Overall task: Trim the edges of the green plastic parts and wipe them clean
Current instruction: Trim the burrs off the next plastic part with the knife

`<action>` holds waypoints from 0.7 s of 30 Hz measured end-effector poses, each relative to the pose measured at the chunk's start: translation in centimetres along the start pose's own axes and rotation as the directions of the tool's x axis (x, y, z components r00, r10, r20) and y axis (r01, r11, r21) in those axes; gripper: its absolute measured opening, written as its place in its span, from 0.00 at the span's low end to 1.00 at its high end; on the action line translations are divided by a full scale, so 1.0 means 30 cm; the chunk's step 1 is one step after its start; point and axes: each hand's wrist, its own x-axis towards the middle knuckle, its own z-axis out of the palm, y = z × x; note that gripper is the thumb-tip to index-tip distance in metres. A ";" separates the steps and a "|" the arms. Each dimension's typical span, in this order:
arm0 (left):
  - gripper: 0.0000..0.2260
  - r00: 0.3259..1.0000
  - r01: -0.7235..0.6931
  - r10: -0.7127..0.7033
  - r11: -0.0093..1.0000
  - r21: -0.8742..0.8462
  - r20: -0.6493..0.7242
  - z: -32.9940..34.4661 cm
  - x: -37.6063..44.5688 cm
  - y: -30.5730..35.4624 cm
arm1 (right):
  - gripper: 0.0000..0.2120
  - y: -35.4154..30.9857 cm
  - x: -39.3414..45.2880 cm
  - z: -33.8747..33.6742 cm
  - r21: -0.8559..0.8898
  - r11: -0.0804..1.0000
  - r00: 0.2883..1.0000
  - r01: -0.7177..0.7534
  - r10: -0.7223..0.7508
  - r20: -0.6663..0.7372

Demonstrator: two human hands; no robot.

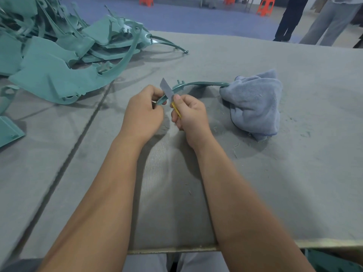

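My left hand [144, 110] grips the near end of a curved green strip [202, 83], fingers curled round it. My right hand [188, 114] pinches a yellow-handled blade [167, 89], its flat against the strip just beside my left grip. The strip's far end is tucked under a blue cloth [255, 105] on the grey surface [294, 173]. Pile of green parts [59, 55] far left.
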 end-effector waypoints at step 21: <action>0.12 0.993 0.087 -0.079 0.993 0.079 -0.092 0.006 0.002 -0.004 | 0.16 -0.002 0.015 -0.013 0.139 0.989 0.970 -0.050 0.081 -0.229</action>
